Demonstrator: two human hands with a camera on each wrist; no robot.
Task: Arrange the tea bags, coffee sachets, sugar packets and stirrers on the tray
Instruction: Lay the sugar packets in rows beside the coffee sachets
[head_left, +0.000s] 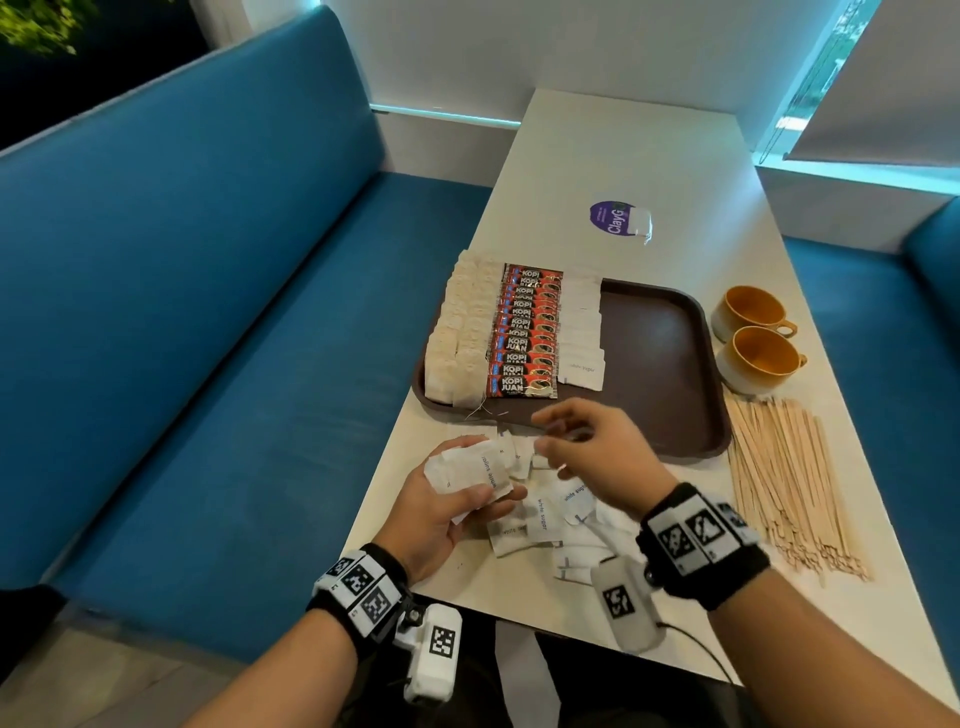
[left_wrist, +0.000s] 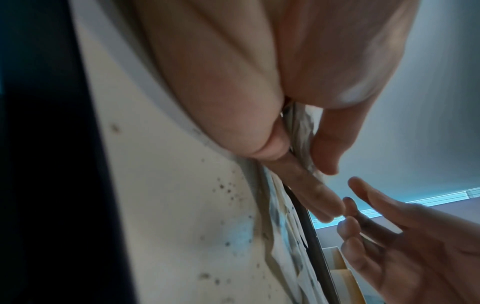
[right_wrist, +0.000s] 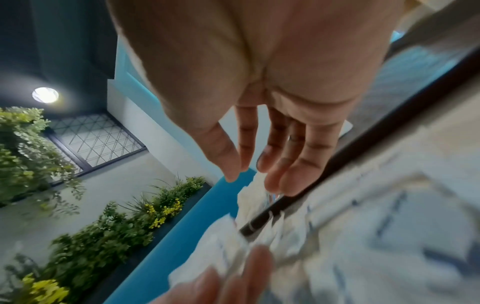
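A brown tray (head_left: 654, 364) holds rows of tea bags (head_left: 457, 332), red coffee sachets (head_left: 527, 332) and white sugar packets (head_left: 582, 322); its right half is bare. My left hand (head_left: 464, 486) grips a small stack of sugar packets (head_left: 480, 465) just in front of the tray; the left wrist view shows thumb and fingers pinching that stack (left_wrist: 298, 133). My right hand (head_left: 550, 434) hovers beside it with fingers spread and holds nothing, as the right wrist view confirms (right_wrist: 255, 179). Loose sugar packets (head_left: 550, 514) lie on the table beneath both hands. Wooden stirrers (head_left: 784, 478) lie in a pile right of the tray.
Two yellow cups (head_left: 753, 312) (head_left: 761, 358) stand right of the tray, just behind the stirrers. A purple sticker (head_left: 613, 218) is on the table beyond the tray. A blue bench (head_left: 234, 312) runs along the table's left edge.
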